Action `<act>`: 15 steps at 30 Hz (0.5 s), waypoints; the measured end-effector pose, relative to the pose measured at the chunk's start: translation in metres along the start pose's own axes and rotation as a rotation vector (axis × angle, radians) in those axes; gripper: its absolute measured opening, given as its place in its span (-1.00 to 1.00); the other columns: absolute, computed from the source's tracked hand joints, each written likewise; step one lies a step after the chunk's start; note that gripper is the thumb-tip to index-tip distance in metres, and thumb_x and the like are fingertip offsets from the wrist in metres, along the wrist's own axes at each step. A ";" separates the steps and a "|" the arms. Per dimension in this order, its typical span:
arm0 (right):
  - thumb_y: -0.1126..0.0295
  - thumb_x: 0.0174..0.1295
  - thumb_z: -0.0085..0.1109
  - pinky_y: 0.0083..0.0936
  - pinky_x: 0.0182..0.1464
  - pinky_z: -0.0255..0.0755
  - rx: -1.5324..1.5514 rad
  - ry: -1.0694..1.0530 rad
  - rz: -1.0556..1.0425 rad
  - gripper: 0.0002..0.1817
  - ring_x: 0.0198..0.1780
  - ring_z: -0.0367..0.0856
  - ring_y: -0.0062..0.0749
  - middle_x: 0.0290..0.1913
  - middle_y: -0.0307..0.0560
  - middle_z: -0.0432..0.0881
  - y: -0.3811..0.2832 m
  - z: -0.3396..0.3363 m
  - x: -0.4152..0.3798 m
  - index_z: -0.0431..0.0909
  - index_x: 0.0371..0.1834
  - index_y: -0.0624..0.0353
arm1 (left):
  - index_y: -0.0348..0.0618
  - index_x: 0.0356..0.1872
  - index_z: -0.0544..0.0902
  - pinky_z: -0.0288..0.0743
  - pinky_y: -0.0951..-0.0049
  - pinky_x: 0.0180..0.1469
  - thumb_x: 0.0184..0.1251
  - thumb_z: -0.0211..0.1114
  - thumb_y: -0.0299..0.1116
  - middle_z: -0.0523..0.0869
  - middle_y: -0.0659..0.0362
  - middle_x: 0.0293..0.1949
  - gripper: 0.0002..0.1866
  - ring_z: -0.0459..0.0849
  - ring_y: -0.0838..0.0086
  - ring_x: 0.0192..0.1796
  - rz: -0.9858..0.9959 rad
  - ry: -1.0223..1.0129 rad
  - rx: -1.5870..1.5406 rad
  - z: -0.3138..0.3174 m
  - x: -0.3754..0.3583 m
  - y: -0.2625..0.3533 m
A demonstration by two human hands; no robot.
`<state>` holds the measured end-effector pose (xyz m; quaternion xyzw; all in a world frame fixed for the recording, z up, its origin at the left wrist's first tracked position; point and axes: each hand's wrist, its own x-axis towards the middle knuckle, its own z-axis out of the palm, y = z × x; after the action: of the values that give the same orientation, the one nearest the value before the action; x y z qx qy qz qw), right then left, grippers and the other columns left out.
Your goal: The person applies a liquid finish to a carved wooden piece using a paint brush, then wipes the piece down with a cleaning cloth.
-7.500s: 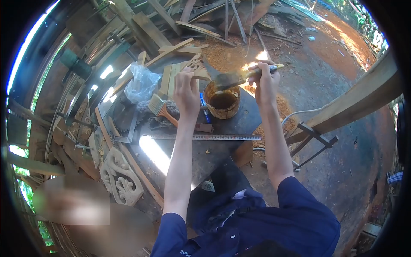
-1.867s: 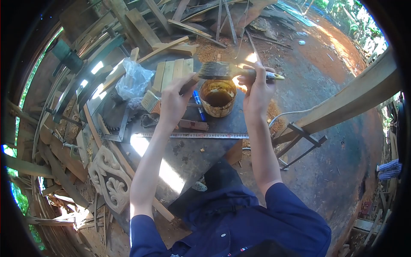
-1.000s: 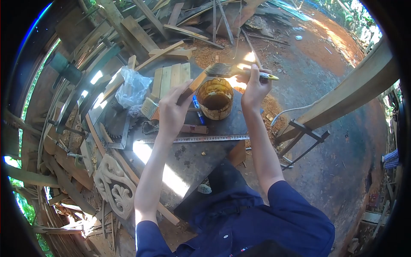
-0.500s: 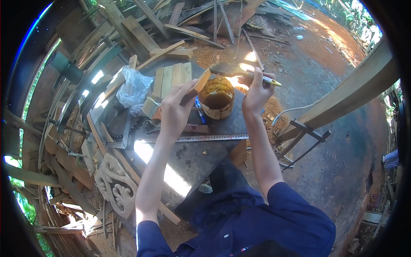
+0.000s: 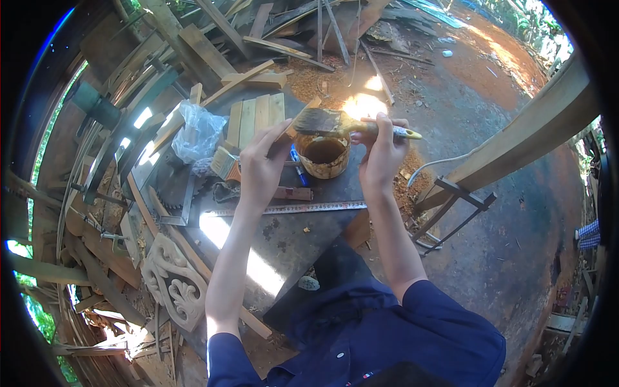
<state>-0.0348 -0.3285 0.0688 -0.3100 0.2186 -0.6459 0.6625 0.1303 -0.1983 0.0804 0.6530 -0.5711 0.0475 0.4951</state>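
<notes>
My left hand (image 5: 263, 151) is closed around a small flat piece of wood (image 5: 308, 111), tilted up above the table. My right hand (image 5: 385, 145) grips a paintbrush (image 5: 405, 133) by its handle, bristles pointing left. The dark bristles lie against or right beside the wood; the exact contact cannot be made out. Just below the brush stands a round, stained pot (image 5: 327, 169) with drips down its wall and a dark inside. Beside the pot lies a blue pen (image 5: 301, 174). A second, wide brush (image 5: 224, 162) rests to the left of my left hand.
A measuring tape (image 5: 322, 207) stretches across the dark table (image 5: 303, 235). Light wooden boards (image 5: 255, 119) and a clear plastic bag (image 5: 198, 132) lie behind. A carved wooden panel (image 5: 173, 280) is at the lower left. A thick timber beam (image 5: 516, 138) slants on the right.
The brush has moved slightly left and down, its bristles now broadside across the wood's side. My right hand shifted a little left and down with it. My left hand keeps hold of the wood.
</notes>
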 end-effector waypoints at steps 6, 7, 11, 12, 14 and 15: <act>0.46 0.50 0.17 -0.40 -0.49 0.74 -0.048 0.055 -0.045 -0.85 -0.50 0.78 -0.22 -0.28 0.21 0.75 0.025 -0.005 0.037 0.42 -0.05 0.29 | -0.21 0.26 0.74 0.59 0.47 -0.04 0.36 0.47 -0.60 0.83 0.09 -0.13 -0.56 0.70 0.54 -0.22 0.020 0.035 0.012 -0.006 -0.006 0.005; 0.46 0.50 0.17 -0.40 -0.49 0.74 -0.047 0.054 -0.046 -0.85 -0.50 0.78 -0.22 -0.28 0.21 0.75 0.030 -0.006 0.042 0.42 -0.05 0.29 | -0.22 0.26 0.74 0.59 0.48 -0.04 0.36 0.47 -0.60 0.82 0.09 -0.13 -0.56 0.71 0.54 -0.21 0.008 0.033 0.008 -0.007 -0.007 0.006; 0.46 0.52 0.15 -0.40 -0.46 0.76 -0.085 0.099 -0.074 -0.83 -0.48 0.78 -0.22 -0.27 0.17 0.72 0.041 -0.010 0.056 0.41 -0.01 0.32 | -0.22 0.27 0.74 0.59 0.47 -0.03 0.36 0.47 -0.60 0.82 0.09 -0.10 -0.56 0.73 0.52 -0.19 -0.051 0.012 -0.012 -0.010 -0.011 0.008; 0.45 0.53 0.15 -0.40 -0.45 0.77 -0.108 0.115 -0.099 -0.82 -0.48 0.78 -0.23 -0.27 0.15 0.71 0.039 -0.007 0.055 0.40 -0.01 0.32 | -0.22 0.27 0.73 0.59 0.47 -0.03 0.36 0.47 -0.60 0.82 0.08 -0.09 -0.56 0.73 0.51 -0.18 -0.039 0.007 -0.005 -0.010 -0.012 0.007; 0.44 0.53 0.16 -0.41 -0.45 0.77 -0.118 0.115 -0.141 -0.83 -0.47 0.78 -0.24 -0.28 0.14 0.71 0.036 -0.005 0.047 0.40 -0.04 0.31 | -0.21 0.27 0.73 0.60 0.47 -0.03 0.36 0.47 -0.61 0.82 0.08 -0.07 -0.56 0.74 0.50 -0.18 -0.029 0.002 0.000 -0.009 -0.012 0.006; 0.43 0.53 0.17 -0.41 -0.44 0.77 -0.129 0.115 -0.183 -0.82 -0.47 0.79 -0.25 -0.29 0.12 0.70 0.031 -0.001 0.040 0.40 -0.08 0.30 | -0.21 0.27 0.73 0.60 0.46 -0.04 0.36 0.46 -0.61 0.82 0.08 -0.08 -0.55 0.74 0.50 -0.18 -0.017 0.009 0.003 -0.008 -0.012 0.006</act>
<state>-0.0100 -0.3689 0.0507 -0.3332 0.2682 -0.7051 0.5656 0.1257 -0.1839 0.0805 0.6583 -0.5632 0.0471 0.4971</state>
